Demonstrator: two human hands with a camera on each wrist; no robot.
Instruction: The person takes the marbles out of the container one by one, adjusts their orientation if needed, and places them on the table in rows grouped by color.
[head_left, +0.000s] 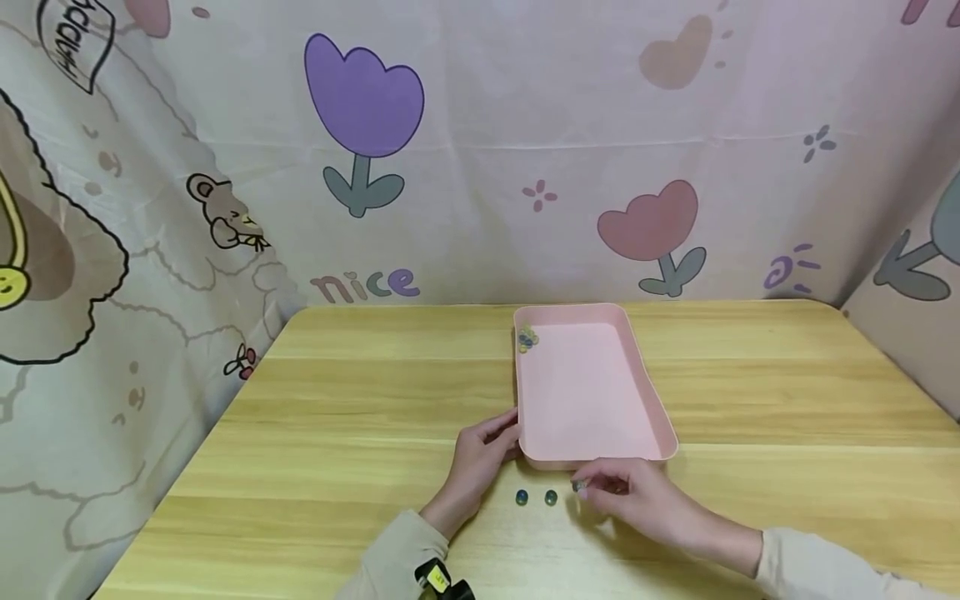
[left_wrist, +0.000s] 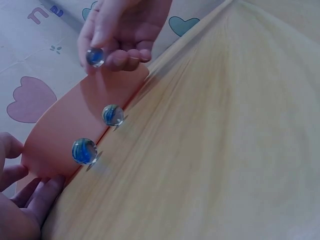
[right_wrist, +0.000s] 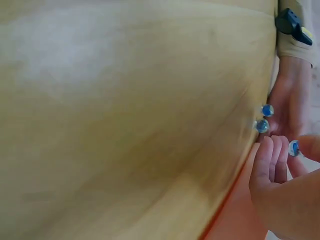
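A pink tray (head_left: 592, 392) lies on the table, its long side running away from me. At the tray's near left corner, my left hand (head_left: 480, 462) holds the wall between thumb and fingers. My right hand (head_left: 645, 500) pinches a clear glass marble (left_wrist: 95, 57) with blue inside, just in front of the tray's near edge. Two more marbles with blue and yellow-green swirls, a left one (head_left: 522, 497) and a right one (head_left: 551, 497), rest on the wood between my hands. Inside the tray's far left corner, several marbles (head_left: 528, 339) sit clustered together.
The light wooden table (head_left: 360, 400) spreads on both sides of the tray. Behind it and at the sides hangs a printed cloth (head_left: 480, 150) with flowers and cartoon animals. A black strapped device (head_left: 442, 579) sits on my left sleeve.
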